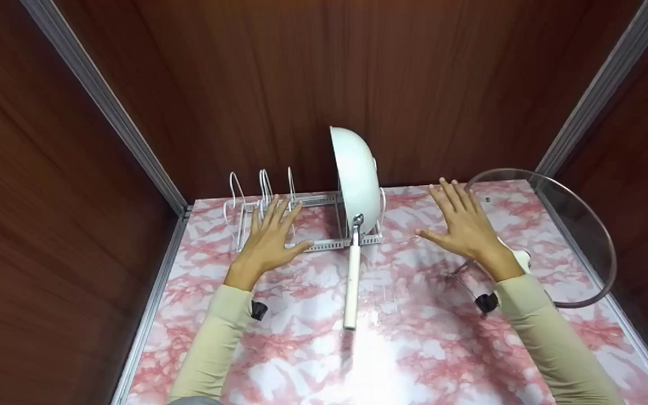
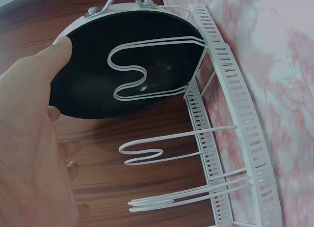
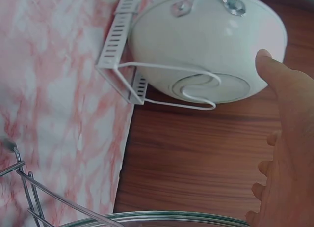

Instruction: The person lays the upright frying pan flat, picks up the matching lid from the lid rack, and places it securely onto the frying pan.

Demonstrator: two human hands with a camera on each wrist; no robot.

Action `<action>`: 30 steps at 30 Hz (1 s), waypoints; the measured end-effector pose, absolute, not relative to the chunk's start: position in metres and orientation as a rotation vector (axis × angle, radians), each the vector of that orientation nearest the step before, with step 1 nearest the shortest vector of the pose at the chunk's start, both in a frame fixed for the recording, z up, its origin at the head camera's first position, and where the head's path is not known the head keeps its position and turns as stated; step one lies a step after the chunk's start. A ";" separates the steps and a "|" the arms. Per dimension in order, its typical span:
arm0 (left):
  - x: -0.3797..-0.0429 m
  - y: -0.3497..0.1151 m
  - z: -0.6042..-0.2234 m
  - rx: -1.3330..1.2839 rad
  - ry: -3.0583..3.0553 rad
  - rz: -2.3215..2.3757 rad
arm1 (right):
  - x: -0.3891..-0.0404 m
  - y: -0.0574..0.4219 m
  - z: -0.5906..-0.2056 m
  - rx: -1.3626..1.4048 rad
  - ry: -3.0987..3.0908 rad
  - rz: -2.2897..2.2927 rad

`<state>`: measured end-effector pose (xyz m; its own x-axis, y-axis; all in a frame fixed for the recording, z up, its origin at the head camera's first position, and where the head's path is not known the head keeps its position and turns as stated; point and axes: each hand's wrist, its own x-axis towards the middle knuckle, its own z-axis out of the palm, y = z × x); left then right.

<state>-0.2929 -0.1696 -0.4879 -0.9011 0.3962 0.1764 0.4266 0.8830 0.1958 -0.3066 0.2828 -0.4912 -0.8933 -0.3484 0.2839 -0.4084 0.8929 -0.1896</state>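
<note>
A white pan (image 1: 356, 180) with a dark inside (image 2: 127, 65) stands on its edge in the right part of a white wire rack (image 1: 324, 245). Its cream handle (image 1: 352, 287) points toward the person. My left hand (image 1: 270, 242), fingers spread, is over the rack's left part, left of the pan and holding nothing. To the pan's right, my right hand (image 1: 462, 228) is spread with nothing in it. A round glass lid (image 1: 577, 225) with a brown rim stands beyond the right wrist, partly hidden by that forearm.
Under the lid, a thin metal wire stand (image 3: 29, 187) rests on the pink and white marbled table (image 1: 301, 349). Dark wood-look panels (image 1: 245, 84) close in the back and both sides. Several upright wire loops (image 1: 265, 188) fill the rack's left part.
</note>
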 end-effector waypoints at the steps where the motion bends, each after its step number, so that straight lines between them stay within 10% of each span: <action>1: -0.293 -0.170 -0.488 -0.641 -2.922 -0.351 | -0.306 0.283 -0.491 0.573 -2.814 0.357; 30: -0.293 -0.169 -0.487 -0.721 -2.837 -0.567 | -0.306 0.278 -0.490 0.592 -2.750 0.375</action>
